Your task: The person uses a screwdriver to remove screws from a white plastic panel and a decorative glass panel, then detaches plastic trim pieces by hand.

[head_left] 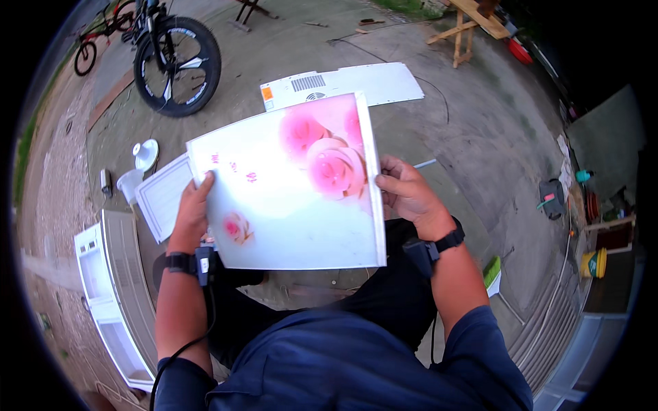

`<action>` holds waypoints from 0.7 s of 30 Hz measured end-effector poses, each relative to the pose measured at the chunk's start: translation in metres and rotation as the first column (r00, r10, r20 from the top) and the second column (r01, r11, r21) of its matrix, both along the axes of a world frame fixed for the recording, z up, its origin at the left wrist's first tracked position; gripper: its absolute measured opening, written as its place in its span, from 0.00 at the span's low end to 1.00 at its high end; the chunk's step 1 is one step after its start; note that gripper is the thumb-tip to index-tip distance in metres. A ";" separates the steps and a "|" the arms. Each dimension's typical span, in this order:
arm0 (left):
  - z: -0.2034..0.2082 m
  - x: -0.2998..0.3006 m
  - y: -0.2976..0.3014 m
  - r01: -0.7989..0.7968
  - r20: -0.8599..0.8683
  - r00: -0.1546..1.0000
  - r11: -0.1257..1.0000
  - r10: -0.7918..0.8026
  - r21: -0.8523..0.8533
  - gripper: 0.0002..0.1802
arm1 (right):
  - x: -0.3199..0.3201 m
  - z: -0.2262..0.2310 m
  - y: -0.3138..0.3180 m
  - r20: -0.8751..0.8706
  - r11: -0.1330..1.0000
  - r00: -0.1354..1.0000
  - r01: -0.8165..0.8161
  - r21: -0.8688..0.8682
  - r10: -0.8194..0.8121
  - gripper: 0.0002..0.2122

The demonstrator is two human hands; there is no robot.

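Above my lap I hold a flat, rectangular white panel [267,219] printed with pink roses. A pale strip runs along its right edge. My left hand [192,209] is closed on the panel's left edge, thumb on the printed face and fingers mostly hidden behind. At the right edge, my right hand [410,190] pinches the strip between thumb and fingers. Beyond the panel a white metal sheet [384,82] with vent slots and an orange label lies on the ground, partly covered from view. Close to my left hand lies a white framed panel [164,198].
On the left stand a white appliance shell [127,288] with two openings, a white funnel-shaped part [130,185] and a round white part [145,155]. A bicycle wheel [177,66] is beyond. Rightward are a green-bristled brush [492,272], a yellow bucket [593,263] and a wooden bench [473,24].
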State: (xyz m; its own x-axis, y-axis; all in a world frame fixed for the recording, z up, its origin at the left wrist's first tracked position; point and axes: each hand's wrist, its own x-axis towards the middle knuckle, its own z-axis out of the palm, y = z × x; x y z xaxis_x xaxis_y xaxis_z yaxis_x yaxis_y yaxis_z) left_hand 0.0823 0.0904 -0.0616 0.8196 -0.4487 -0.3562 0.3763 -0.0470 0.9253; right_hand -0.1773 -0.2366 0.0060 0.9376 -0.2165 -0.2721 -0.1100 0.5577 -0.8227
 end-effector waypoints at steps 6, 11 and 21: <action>-0.073 -0.036 -0.031 0.009 -0.430 0.902 0.998 -0.038 -0.069 0.36 | 0.020 0.029 0.020 0.117 0.994 0.993 -0.041 0.097 0.030 0.14; -0.085 -0.072 -0.048 0.200 -0.399 0.911 0.955 -0.100 0.219 0.43 | 0.040 0.027 0.055 -0.001 0.985 0.998 -0.064 0.159 0.065 0.09; -0.011 -0.124 -0.054 0.575 0.153 0.802 0.816 -0.577 0.061 0.43 | 0.064 -0.064 0.079 -0.303 0.998 0.952 0.045 0.041 -0.031 0.08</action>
